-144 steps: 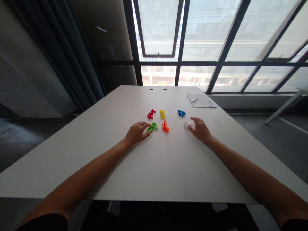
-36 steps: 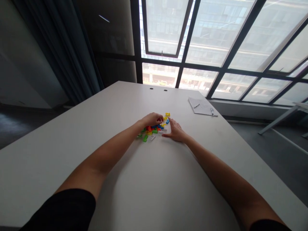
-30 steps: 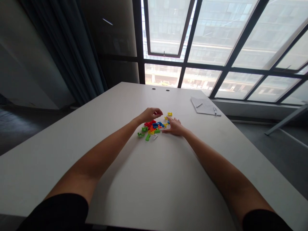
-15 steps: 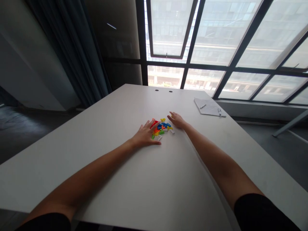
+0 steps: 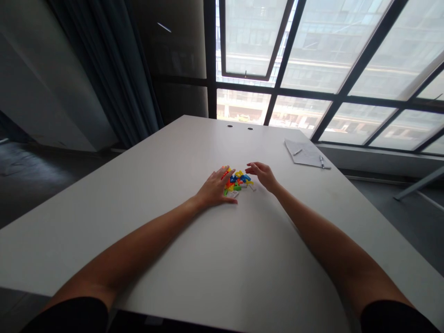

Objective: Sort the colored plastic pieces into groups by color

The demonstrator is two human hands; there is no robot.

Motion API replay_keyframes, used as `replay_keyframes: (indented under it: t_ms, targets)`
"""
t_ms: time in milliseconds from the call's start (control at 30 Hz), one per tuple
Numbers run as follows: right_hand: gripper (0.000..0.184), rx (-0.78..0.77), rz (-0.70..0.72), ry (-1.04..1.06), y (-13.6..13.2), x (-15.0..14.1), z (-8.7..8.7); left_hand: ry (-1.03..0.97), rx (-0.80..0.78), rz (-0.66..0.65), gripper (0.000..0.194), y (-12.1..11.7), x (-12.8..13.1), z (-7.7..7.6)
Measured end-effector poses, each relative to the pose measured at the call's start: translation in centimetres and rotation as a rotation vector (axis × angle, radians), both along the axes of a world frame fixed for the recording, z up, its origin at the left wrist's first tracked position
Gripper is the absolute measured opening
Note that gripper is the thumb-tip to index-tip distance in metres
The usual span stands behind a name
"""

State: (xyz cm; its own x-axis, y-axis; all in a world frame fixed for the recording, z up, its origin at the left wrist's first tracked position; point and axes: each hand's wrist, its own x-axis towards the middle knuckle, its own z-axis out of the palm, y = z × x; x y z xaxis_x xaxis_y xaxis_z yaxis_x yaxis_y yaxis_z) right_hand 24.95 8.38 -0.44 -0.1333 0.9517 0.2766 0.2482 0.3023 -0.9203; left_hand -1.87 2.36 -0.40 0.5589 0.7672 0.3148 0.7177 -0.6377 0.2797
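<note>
A small heap of colourful plastic building pieces (image 5: 237, 188) lies on the white table between my hands, in red, orange, yellow, blue, green and white. My left hand (image 5: 215, 188) is spread against the heap's left side, its fingers over the red and orange pieces and its thumb by a white piece (image 5: 234, 194) at the near edge. To the right of the heap, my right hand (image 5: 262, 174) hovers close to the blue pieces (image 5: 245, 177), fingers bent loosely and apart, with nothing visible in them. Some pieces are hidden under the left fingers.
The white table (image 5: 166, 263) extends far forward to large windows (image 5: 249, 41). Sheets of paper (image 5: 305, 152) with pens on them lie at the far right edge. Two dark round holes are set near the far edge. A dark curtain (image 5: 114, 69) hangs at the left.
My right hand has turned and its fingers have curled more. My left hand has pressed in nearer the heap, and the pieces look closer together. The view has shifted slightly.
</note>
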Motion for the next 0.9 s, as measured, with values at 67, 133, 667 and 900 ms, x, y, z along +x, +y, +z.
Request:
replay_keyframes:
  t_ms: [67, 133, 667, 900]
  targets:
    - [0.058, 0.038, -0.117, 0.027, -0.1, 0.9, -0.8, 0.056, 0.106, -0.034, 0.111, -0.6, 0.7, 0.7]
    - [0.056, 0.070, -0.259, 0.028, -0.3, 1.8, -1.8, 0.118, 0.209, -0.093, 0.094, -1.1, 2.4, 1.3]
    - [0.051, 0.128, -0.514, -0.095, -3.0, 6.6, -3.6, 0.310, 0.066, 0.233, 0.048, 4.5, 8.4, 0.2]
    - [0.046, 0.084, -0.478, -0.237, -3.8, 6.1, -2.6, 0.289, -0.091, 0.377, 0.051, 7.9, 3.7, 0.3]
